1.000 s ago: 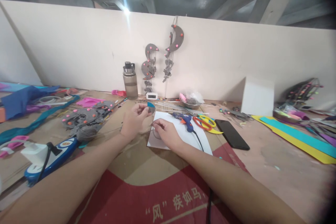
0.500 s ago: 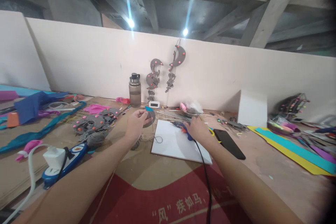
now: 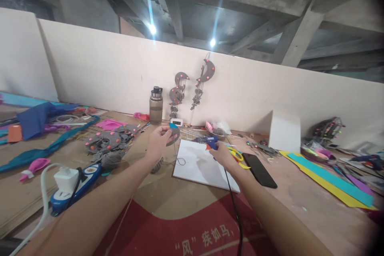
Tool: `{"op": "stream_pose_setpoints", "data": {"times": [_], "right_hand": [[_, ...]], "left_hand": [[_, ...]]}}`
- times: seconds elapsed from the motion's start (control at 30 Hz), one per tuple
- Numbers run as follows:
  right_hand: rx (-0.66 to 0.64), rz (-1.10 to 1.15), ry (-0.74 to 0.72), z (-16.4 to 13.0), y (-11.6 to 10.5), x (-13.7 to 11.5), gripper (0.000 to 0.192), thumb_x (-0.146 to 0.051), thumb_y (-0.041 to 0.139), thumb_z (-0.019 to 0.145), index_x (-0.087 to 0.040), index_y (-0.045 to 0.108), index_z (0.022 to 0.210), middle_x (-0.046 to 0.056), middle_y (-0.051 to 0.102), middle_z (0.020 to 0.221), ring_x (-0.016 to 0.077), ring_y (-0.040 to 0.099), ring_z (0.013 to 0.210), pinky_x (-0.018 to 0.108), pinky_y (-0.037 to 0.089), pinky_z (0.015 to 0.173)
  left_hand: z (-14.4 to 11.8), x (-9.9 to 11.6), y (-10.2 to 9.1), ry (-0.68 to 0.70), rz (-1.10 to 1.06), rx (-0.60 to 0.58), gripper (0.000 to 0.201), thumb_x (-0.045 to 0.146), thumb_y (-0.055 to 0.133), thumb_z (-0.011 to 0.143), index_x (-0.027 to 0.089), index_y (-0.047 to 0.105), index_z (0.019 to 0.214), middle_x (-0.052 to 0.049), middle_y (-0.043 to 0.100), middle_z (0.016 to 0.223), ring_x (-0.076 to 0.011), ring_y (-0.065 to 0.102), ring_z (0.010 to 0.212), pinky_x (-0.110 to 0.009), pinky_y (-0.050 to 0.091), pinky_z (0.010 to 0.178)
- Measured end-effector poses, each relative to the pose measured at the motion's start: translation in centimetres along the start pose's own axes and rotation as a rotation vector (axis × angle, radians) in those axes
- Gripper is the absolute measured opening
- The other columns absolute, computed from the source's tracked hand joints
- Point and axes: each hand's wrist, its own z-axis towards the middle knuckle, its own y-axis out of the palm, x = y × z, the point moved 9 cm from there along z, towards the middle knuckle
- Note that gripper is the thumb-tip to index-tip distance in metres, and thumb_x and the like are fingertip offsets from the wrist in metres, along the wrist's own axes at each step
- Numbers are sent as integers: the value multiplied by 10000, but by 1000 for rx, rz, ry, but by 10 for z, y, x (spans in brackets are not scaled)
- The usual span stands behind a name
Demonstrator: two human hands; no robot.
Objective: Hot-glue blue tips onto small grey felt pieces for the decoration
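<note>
Grey felt disc with teal piece [image 3: 173, 133] pinched in left hand [image 3: 158, 143]; blue glue gun [image 3: 211, 142] gripped in right hand [image 3: 222, 155]. Nozzle best brought to 9 o'clock, disc kept steady.

One head-worn view, looking forward and slightly down.
The camera sits above the near edge of the bench [image 3: 168, 192], facing its far edge and the partition wall [image 3: 114, 72]; both forearms run close beneath, ceiling beams fill the top.
</note>
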Motion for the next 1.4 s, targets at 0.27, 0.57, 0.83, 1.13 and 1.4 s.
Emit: {"op": "stream_pose_setpoints", "data": {"times": [0.27,0.57,0.83,1.13,1.4], "right_hand": [[2,713,-431,-50,-12,-98,317,-236,485,791,-188,478,1104,55,621,1023,143,647,733,264,525,570],[13,432,-585,-66,13,-122,245,-162,435,830,-183,526,1056,56,634,867,181,598,723,325,484,670],[-41,390,-620,-68,23,-126,203,-167,410,865,-177,508,1043,80,625,929,205,576,797,349,450,748],[-15,357,-626,-71,26,-124,226,-168,401,870,-173,502,1073,94,633,943,218,590,820,361,464,773],[42,343,-630,-70,22,-123,315,-198,407,891,-171,479,1197,114,648,985,235,616,871,385,488,797]], "left_hand": [[3,0,-6,16,36,46,183,265,709,691,133,632,792,-20,679,770,-122,668,736,-347,565,855],[10,-5,-17,12,19,114,222,280,737,654,127,626,770,-31,687,768,-125,674,725,-327,560,834],[9,-5,-14,28,59,68,239,316,742,672,136,632,784,-35,704,775,-135,678,739,-320,552,826],[12,-9,-18,52,160,70,219,335,712,690,148,639,780,-32,701,734,-159,683,710,-325,554,774],[12,-8,-18,49,116,70,226,324,722,685,145,648,801,-45,718,792,-164,694,745,-337,556,822]]}}
